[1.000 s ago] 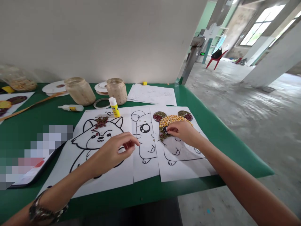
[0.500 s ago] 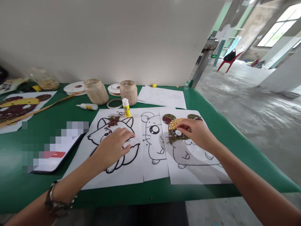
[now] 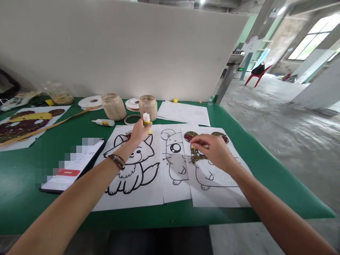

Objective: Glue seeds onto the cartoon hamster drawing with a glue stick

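My left hand [image 3: 140, 131] is closed round an upright glue stick [image 3: 146, 119], whose white top shows above the fingers. It is over the upper part of a fox drawing [image 3: 135, 166], with part of a small pile of red and green beans [image 3: 128, 136] showing beside it. My right hand [image 3: 214, 147] is pinched over the head of a hamster drawing [image 3: 212, 175], covering much of it. A yellow speck shows at its fingertips; whether they hold it cannot be made out. Green and red beans [image 3: 190, 136] fill the hamster's ears.
Between the two drawings lies another hamster sheet [image 3: 175, 161]. Behind stand two jars [image 3: 113, 108], ribbon spools [image 3: 90, 102], a tape roll [image 3: 132, 119] and a glue bottle [image 3: 103, 122]. At left lie a phone [image 3: 75, 164] and a bean-covered picture [image 3: 29, 122]. A yellow cap [image 3: 175, 100] sits near the wall panel.
My left hand has moved forward from above the fox drawing and taken hold of the glue stick. My right hand has shifted slightly left over the hamster's head. The view has tilted a little.
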The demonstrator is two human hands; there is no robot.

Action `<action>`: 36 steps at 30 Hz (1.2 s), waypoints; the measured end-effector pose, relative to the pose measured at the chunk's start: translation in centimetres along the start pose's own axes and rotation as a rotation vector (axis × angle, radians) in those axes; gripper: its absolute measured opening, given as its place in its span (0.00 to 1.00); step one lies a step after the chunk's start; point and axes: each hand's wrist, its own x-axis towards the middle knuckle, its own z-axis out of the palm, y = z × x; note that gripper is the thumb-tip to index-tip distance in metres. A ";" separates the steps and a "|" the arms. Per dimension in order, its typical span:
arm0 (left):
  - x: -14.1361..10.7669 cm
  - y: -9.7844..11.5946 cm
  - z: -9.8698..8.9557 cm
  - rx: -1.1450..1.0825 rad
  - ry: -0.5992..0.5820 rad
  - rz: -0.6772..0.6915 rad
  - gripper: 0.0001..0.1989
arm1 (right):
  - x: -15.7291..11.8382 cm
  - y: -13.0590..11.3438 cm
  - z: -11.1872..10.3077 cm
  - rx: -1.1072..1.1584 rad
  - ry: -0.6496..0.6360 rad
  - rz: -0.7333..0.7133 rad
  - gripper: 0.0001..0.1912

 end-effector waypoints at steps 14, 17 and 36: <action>-9.8 5.6 -2.5 -0.256 -0.602 0.143 0.10 | 0.5 -0.8 1.5 0.648 0.000 0.228 0.02; -11.3 5.8 -2.2 -0.382 -0.693 0.110 0.07 | -0.3 -2.4 1.3 0.555 0.120 0.042 0.02; -12.6 5.9 -2.4 -0.580 -0.733 0.124 0.05 | -2.3 -4.8 1.4 0.041 0.144 -0.629 0.11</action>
